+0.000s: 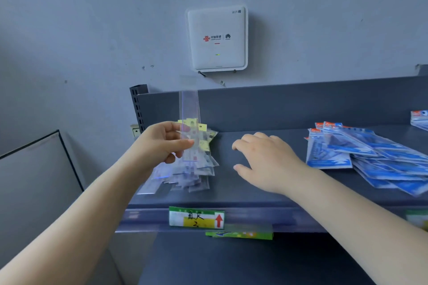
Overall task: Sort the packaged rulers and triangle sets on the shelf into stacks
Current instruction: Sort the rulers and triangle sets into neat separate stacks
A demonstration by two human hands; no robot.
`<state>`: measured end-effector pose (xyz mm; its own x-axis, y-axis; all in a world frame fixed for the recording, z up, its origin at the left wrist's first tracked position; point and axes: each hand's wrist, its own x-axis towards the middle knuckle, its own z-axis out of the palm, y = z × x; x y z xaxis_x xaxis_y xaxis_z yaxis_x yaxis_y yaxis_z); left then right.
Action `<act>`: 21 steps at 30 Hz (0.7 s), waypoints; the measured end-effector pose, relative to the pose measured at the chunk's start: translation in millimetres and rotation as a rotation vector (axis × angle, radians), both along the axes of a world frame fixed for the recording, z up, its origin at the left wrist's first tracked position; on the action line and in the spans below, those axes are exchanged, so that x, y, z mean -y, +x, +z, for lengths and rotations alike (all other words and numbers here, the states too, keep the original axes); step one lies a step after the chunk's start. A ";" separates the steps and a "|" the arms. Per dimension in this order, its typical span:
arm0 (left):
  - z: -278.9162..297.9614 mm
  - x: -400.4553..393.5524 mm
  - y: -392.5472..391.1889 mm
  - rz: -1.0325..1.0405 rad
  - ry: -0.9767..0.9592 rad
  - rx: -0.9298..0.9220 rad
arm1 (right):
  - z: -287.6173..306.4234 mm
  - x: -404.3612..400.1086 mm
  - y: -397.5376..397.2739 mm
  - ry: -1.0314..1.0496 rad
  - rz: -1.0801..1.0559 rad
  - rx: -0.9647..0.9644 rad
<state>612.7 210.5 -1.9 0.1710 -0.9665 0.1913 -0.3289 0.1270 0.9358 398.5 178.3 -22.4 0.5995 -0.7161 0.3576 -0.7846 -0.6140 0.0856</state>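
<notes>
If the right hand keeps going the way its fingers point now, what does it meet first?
The right hand points left and slightly back across bare shelf. The first thing in that line looks to be the pile of clear packaged rulers, under the ruler the left hand holds upright. Depth is uncertain.

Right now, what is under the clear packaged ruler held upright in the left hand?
A pile of clear packaged rulers lies on the grey metal shelf beneath it. The left hand covers part of that pile.
</notes>
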 end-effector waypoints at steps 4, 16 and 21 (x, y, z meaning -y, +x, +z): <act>-1.7 21.7 24.3 0.094 0.030 0.067 | -1.2 10.1 15.8 0.010 -0.030 0.016; -13.3 39.4 -2.5 0.168 -0.124 0.769 | -2.3 9.0 -13.2 0.011 -0.118 0.014; -14.5 40.8 -68.4 0.247 -0.238 1.313 | 5.3 0.4 -60.7 -0.037 -0.185 -0.010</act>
